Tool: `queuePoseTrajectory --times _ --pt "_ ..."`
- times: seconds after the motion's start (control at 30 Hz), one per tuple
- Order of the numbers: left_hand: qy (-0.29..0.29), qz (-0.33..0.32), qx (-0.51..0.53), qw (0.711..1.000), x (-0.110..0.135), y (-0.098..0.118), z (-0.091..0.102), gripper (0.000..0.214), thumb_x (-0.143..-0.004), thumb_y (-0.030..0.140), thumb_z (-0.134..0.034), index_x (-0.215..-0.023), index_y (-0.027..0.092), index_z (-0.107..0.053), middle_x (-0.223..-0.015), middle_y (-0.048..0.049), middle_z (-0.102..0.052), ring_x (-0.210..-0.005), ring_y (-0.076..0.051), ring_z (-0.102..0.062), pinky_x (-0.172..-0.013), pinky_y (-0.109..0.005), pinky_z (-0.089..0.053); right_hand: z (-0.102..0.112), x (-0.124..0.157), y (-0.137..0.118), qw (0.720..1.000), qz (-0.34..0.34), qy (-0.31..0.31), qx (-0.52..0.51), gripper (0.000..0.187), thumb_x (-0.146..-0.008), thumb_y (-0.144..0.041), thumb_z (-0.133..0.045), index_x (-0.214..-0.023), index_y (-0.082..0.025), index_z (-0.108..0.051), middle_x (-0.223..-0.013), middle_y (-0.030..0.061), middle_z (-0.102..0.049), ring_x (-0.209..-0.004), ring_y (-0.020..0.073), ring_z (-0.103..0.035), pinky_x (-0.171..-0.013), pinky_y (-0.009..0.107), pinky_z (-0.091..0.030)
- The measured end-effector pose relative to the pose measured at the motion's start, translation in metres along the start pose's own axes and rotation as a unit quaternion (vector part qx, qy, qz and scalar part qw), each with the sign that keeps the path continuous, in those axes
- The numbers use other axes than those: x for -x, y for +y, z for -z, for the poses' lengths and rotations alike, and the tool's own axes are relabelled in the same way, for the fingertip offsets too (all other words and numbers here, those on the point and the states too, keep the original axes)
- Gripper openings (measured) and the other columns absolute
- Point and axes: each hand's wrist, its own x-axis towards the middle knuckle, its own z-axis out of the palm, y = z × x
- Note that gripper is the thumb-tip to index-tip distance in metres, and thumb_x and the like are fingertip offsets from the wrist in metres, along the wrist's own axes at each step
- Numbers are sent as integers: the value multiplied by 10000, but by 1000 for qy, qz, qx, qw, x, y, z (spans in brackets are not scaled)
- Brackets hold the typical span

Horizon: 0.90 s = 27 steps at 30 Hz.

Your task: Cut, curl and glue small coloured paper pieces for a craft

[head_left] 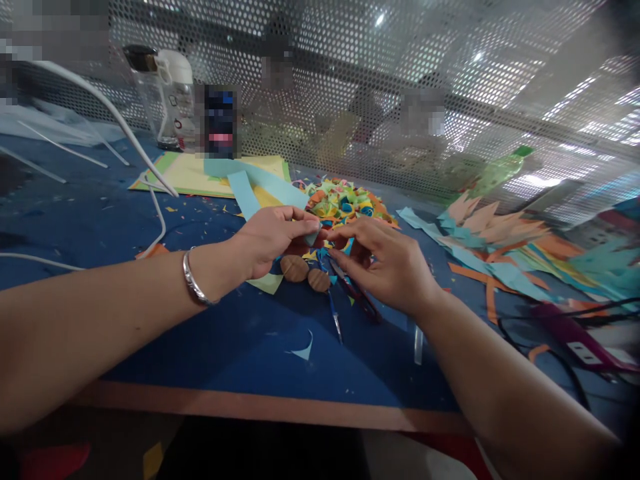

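Note:
My left hand (273, 239), with a silver bangle at the wrist, pinches a small light blue paper piece (313, 235) between thumb and fingers. My right hand (383, 259) comes in from the right, its index fingertip close to the left fingertips. Its thumb tip sits lower, apart from the index, and the other fingers are curled. Whether it touches the paper cannot be made out. Below the hands lie two brown ovals (295, 269), a slim blue-handled tool (335, 317) and dark red-handled scissors (367, 303).
Behind the hands is a heap of coloured paper curls (345, 203). Light blue strips (270, 183) lie over yellow sheets (175, 173). Bottles (180, 100) stand at the back left. Spiky paper pieces (487, 227) and a purple object (575, 337) are at right; a white cable (113, 110) crosses left.

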Motion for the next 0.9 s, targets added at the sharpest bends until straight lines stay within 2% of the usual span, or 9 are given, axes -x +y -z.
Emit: queuePoseTrajectory --times 0.23,0.4,0.53,0.67,0.83,0.9 --pt "38 10 44 998 12 -2 -13 183 -884 127 -637 -715 151 -571 -696 17 -619 -612 -60 -566 -695 -225 -487 -3 -1 -3 999 17 14 45 118 -928 -220 -610 -1041 -216 -644 -935 28 -693 -605 111 -601 -599 257 -486" --pt "22 40 79 996 17 -4 -17 170 -878 137 -657 -738 156 -561 -732 12 -615 -645 -66 -575 -710 -231 -490 -4 -1 -4 998 24 28 51 112 -948 -209 -558 -1008 -236 -649 -912 38 -712 -713 158 -638 -658 290 -493" --pt "6 33 94 995 16 -4 -15 168 -843 85 -674 -763 153 -542 -725 24 -612 -627 -53 -572 -712 -215 -489 -5 0 -5 999 -17 37 25 70 -929 -225 -588 -943 -244 -654 -875 36 -700 -685 161 -609 -680 324 -496" --pt "3 10 113 994 16 -3 -14 177 -809 65 -692 -823 155 -541 -728 34 -634 -634 -56 -603 -713 -217 -501 -6 -1 -6 997 -57 51 -10 45 -919 -243 -604 -911 -235 -648 -850 29 -689 -649 144 -581 -641 310 -495" --pt "-14 -37 89 995 19 -1 -17 128 -841 53 -625 -912 150 -582 -713 26 -658 -627 -59 -621 -704 -213 -510 -7 -3 -6 983 -121 66 -119 25 -884 -227 -636 -881 -203 -633 -781 6 -642 -613 115 -565 -564 262 -476" --pt "-32 -56 74 995 20 -2 -17 183 -834 32 -612 -981 139 -599 -714 18 -669 -627 -59 -622 -702 -213 -507 -7 -5 -6 975 -148 68 -151 40 -871 -230 -647 -859 -199 -625 -723 -12 -607 -590 106 -551 -535 247 -459"
